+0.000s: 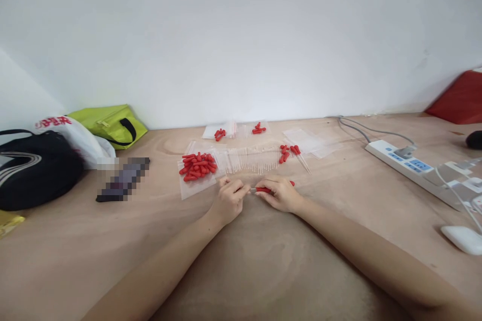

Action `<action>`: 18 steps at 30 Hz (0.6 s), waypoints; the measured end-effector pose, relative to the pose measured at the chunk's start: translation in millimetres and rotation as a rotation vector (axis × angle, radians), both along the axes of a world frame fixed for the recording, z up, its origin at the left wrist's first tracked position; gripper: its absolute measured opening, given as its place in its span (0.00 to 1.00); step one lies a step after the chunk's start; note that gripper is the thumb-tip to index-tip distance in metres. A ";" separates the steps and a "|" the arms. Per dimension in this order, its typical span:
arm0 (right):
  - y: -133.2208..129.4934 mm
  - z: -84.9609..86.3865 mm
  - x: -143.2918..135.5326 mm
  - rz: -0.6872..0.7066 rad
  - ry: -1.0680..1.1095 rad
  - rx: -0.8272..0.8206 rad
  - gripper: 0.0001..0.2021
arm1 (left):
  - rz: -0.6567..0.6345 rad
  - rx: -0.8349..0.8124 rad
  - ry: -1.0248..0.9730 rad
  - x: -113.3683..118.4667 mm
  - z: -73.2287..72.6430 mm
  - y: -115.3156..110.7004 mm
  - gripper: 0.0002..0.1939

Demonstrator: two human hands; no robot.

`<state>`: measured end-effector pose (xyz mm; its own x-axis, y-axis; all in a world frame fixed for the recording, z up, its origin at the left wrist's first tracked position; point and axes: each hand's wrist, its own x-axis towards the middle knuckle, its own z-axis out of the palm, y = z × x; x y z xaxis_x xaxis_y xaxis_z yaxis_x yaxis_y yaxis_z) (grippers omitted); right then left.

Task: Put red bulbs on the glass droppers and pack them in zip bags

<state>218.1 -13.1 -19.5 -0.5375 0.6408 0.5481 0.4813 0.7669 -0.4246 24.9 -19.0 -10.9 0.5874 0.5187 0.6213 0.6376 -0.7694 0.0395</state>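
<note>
My right hand [280,193] is closed around a red handle [263,189], whose rounded end shows past the fingers. A thin pale rod [253,189] reaches from the handle's front into the closed fingers of my left hand [230,198]. Just beyond the hands lies a row of thin pale rods [256,160], side by side on clear plastic. Left of it, a heap of red handles [198,166] rests on a clear bag [187,190]. A few loose red handles [284,154] lie at the row's right end, beside red-handled pieces with long thin shafts [303,162].
Small piles of red pieces [220,134] sit on bags near the wall, with flat clear bags [307,141] farther right. A phone [124,180], black bag [37,170] and green bag [109,123] stand left. A power strip [410,168] and white case [462,238] lie right.
</note>
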 end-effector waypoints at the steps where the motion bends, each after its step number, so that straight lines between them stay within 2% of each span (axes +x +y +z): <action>1: 0.1 0.0 -0.1 0.001 -0.001 0.000 0.08 | 0.002 -0.005 0.004 0.3 0.2 -0.2 0.13; 7: 1.7 -1.2 -1.1 0.009 -0.017 0.007 0.07 | -0.007 -0.018 0.010 0.9 -0.5 -0.1 0.12; 18: 2.4 0.8 -0.1 0.047 0.053 0.016 0.11 | -0.015 -0.026 0.015 0.5 -0.5 -0.4 0.12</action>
<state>218.0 -10.7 -18.8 -0.5364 0.6068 0.5866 0.4218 0.7948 -0.4364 25.4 -19.3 -11.4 0.6043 0.5259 0.5986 0.6266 -0.7777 0.0506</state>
